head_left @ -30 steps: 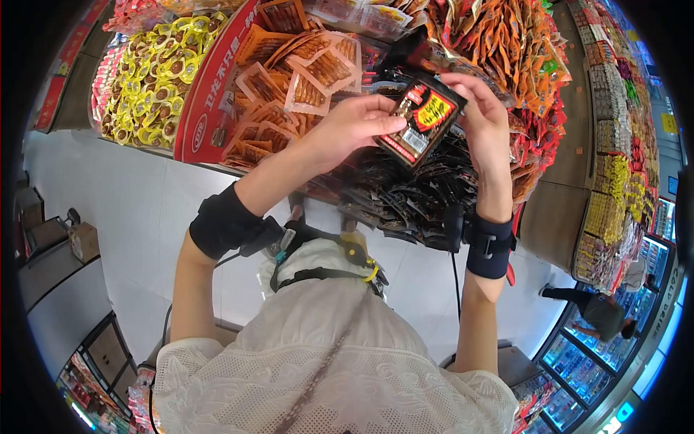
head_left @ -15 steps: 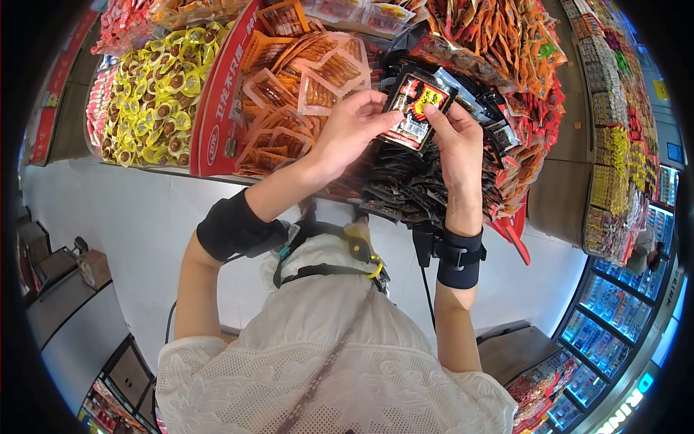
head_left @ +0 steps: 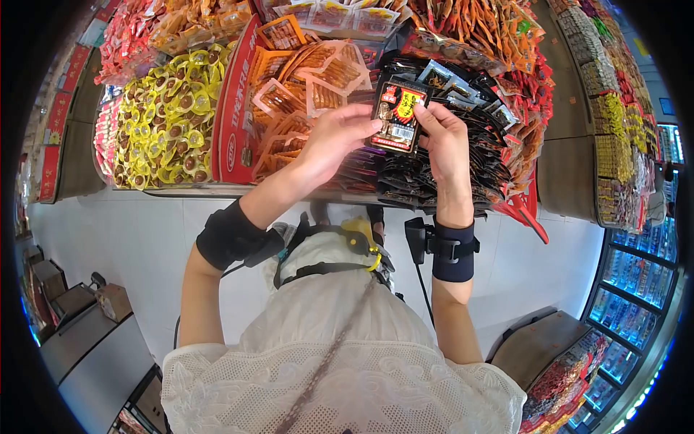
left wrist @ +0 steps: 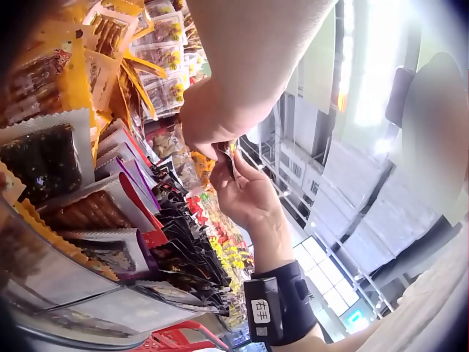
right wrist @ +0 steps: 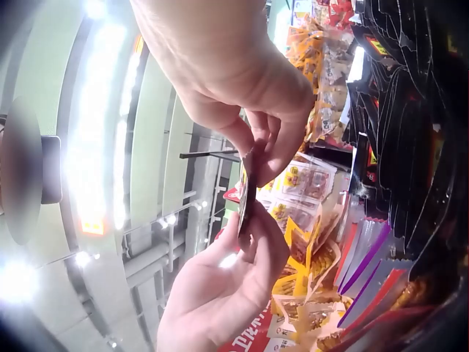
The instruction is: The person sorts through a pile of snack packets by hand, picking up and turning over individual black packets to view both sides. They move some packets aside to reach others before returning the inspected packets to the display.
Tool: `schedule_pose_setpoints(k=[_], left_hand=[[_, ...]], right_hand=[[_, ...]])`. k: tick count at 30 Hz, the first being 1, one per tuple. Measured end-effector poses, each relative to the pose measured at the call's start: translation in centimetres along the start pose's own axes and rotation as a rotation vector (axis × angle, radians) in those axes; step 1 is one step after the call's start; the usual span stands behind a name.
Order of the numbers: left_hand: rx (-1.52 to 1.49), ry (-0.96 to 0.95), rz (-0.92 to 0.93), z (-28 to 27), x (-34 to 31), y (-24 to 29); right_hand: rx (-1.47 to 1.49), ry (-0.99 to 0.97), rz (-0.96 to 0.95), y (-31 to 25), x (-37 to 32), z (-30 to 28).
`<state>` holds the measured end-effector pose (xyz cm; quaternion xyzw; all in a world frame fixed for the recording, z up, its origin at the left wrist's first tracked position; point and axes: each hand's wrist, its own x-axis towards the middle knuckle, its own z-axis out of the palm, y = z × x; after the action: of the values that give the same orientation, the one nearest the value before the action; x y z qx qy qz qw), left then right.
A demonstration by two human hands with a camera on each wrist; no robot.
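Observation:
A small black packet (head_left: 397, 116) with a red and yellow label and a barcode is held upright between both hands, its front toward the head camera. My left hand (head_left: 334, 139) pinches its left edge, thumb on the front. On the upper right edge, my right hand (head_left: 444, 142) pinches it with thumb and fingers. In the right wrist view the packet (right wrist: 248, 192) shows edge-on, with the right hand (right wrist: 238, 84) above and the left hand (right wrist: 223, 290) below. Under the hands lies a heap of black packets (head_left: 412, 177).
Orange-brown snack packs (head_left: 325, 69) fill the section to the left, behind a red divider (head_left: 235, 123). Yellow-wrapped snacks (head_left: 170, 119) lie farther left. Orange packets (head_left: 477, 29) are piled at the back right. A red handle-like piece (head_left: 531, 220) juts from the display's front right.
The packet, tilted a second ago, is now more upright and slightly lower and left in the head view. The right hand has moved left and down, its thumb now on the packet's front.

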<state>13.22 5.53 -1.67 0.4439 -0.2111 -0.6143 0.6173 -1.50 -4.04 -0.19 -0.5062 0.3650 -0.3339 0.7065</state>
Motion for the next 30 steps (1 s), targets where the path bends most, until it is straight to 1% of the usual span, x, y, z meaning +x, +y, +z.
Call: schedule_pose_setpoints(k=[4,10,14,23,30], left_hand=[[0.074,0.0,-0.007,-0.4,-0.6,0.0],[0.039,0.001,0.015,-0.6,-0.7,-0.4],[0.05,-0.023,0.039,-0.1,-1.4,0.2],[0.091,-0.062,0.093,0.0,-1.7,0.4],[0.221,-0.059,0.171,-0.2,-1.4,0.3]], right_hand=[[0.004,0.016,-0.011,0.2,-0.9,0.8],[0.009,0.031,-0.019,0.4,-1.4,1.3],[0.023,0.014,-0.035,0.3,-1.7,1.3],[0.038,0.047,-0.047,0.0,-2.2,1.6],[-0.022,0.161,-0.103,-1.4,-2.2,2.5]])
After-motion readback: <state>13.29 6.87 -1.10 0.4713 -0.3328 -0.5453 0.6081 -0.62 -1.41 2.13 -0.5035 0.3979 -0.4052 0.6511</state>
